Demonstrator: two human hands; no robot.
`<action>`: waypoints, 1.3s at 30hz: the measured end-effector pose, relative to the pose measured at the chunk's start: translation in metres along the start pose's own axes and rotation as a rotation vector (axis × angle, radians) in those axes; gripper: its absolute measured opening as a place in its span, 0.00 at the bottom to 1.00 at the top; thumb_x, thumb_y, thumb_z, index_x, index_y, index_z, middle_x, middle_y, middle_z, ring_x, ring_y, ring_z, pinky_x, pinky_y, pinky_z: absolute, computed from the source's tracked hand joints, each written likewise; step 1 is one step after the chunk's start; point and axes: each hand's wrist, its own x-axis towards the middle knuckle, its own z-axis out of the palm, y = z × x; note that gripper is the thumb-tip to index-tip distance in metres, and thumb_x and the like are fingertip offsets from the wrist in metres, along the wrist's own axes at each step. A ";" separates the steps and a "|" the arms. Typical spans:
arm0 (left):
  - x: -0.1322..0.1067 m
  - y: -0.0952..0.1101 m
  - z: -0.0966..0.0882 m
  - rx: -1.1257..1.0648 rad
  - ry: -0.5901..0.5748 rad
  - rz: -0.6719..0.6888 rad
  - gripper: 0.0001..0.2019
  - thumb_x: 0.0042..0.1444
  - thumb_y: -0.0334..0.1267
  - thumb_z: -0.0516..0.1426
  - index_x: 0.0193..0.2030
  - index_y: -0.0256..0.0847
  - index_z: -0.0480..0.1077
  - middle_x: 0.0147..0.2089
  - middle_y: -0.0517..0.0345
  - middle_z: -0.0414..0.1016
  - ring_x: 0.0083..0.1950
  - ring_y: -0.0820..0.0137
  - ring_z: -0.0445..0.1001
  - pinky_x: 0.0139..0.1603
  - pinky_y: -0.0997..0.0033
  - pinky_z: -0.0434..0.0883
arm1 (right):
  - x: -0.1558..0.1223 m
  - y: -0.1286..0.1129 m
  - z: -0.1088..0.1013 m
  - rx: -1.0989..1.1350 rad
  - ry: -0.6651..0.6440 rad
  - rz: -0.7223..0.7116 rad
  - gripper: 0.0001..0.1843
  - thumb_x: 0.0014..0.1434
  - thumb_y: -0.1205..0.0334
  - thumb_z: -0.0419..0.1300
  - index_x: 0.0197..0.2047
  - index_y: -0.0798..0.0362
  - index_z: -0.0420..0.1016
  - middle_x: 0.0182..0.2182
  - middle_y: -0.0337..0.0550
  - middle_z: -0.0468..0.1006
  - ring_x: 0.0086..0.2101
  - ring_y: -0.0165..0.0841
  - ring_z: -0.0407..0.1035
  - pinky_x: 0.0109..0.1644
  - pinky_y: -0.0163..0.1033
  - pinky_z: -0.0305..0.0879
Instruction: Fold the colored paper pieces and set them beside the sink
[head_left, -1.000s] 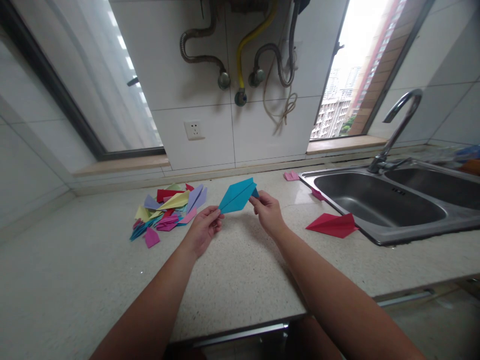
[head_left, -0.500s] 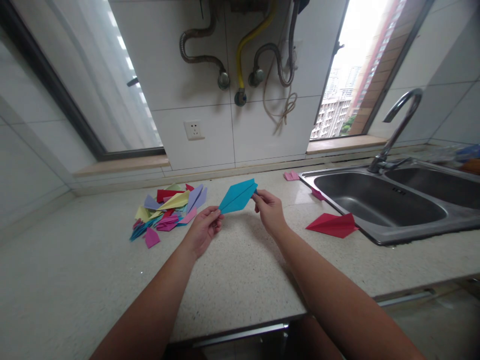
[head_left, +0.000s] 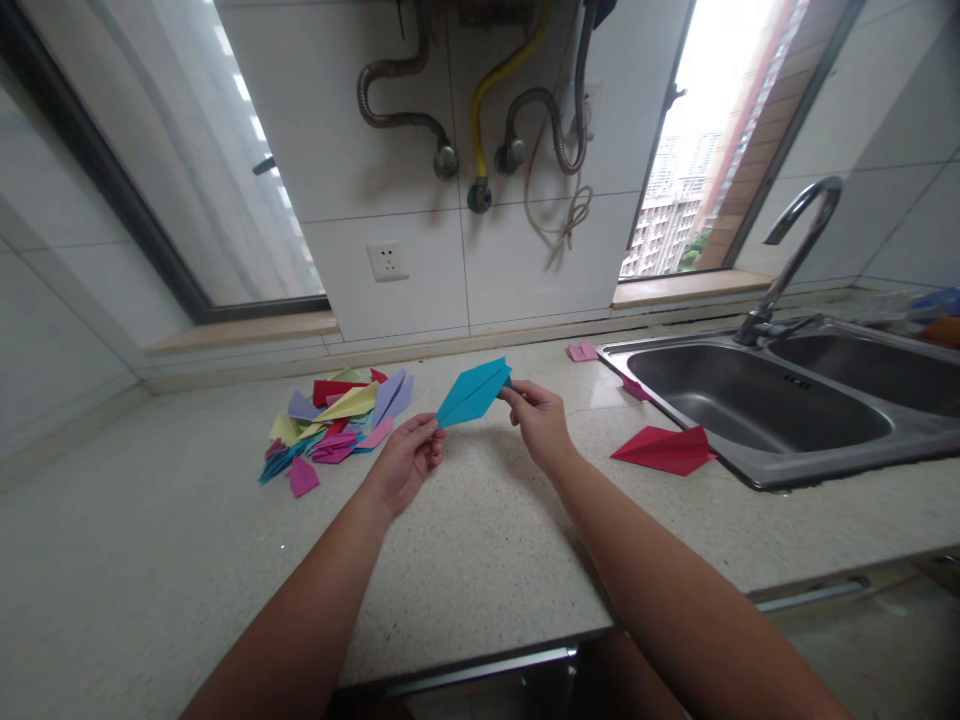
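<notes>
Pinched at its pointed end between thumb and fingers of the left hand (head_left: pixel 405 462), with the very tip covered: the blue paper plane (head_left: pixel 472 392). Gripped at its other end by the right hand (head_left: pixel 541 425), thumb and fingertips pressed together, partly hiding the darker folded flap; more of that flap visible a second ago. Otherwise nearly unchanged since then. Held above the counter (head_left: pixel 465 560), underside out of sight. Off to the left, in a heap of coloured folded papers (head_left: pixel 349 402), overlapping too much to count. To the right, near the sink (head_left: pixel 825 462), a red paper plane (head_left: pixel 660 450). By the sink's edge, two small pink pieces (head_left: pixel 582 352), shapes hard to make out. Cut off at the top, wall hoses (head_left: pixel 478 110).
</notes>
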 end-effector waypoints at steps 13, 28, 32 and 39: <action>-0.001 -0.004 0.005 0.235 0.013 0.101 0.21 0.51 0.47 0.64 0.49 0.40 0.72 0.37 0.54 0.75 0.29 0.77 0.70 0.24 0.80 0.64 | 0.001 0.004 0.002 0.083 0.031 0.098 0.13 0.54 0.51 0.64 0.37 0.52 0.75 0.28 0.37 0.74 0.19 0.25 0.61 0.21 0.33 0.56; 0.003 -0.005 0.001 0.577 0.090 0.295 0.14 0.51 0.45 0.63 0.41 0.40 0.76 0.34 0.53 0.76 0.27 0.74 0.68 0.24 0.77 0.63 | 0.000 0.010 0.006 0.138 -0.013 0.177 0.18 0.52 0.50 0.65 0.41 0.51 0.70 0.26 0.34 0.72 0.18 0.24 0.61 0.19 0.32 0.57; 0.003 -0.003 0.001 0.596 0.096 0.291 0.12 0.53 0.47 0.62 0.36 0.39 0.76 0.31 0.54 0.76 0.25 0.75 0.66 0.23 0.77 0.63 | -0.001 0.012 0.006 0.167 -0.031 0.175 0.19 0.52 0.50 0.65 0.42 0.50 0.68 0.26 0.33 0.72 0.19 0.24 0.62 0.19 0.31 0.59; 0.007 -0.006 -0.007 0.554 0.191 0.340 0.13 0.49 0.47 0.64 0.34 0.39 0.77 0.31 0.56 0.74 0.25 0.75 0.67 0.24 0.77 0.63 | 0.000 0.016 0.005 0.158 -0.064 0.142 0.19 0.54 0.49 0.64 0.44 0.49 0.66 0.27 0.31 0.70 0.18 0.23 0.62 0.19 0.31 0.58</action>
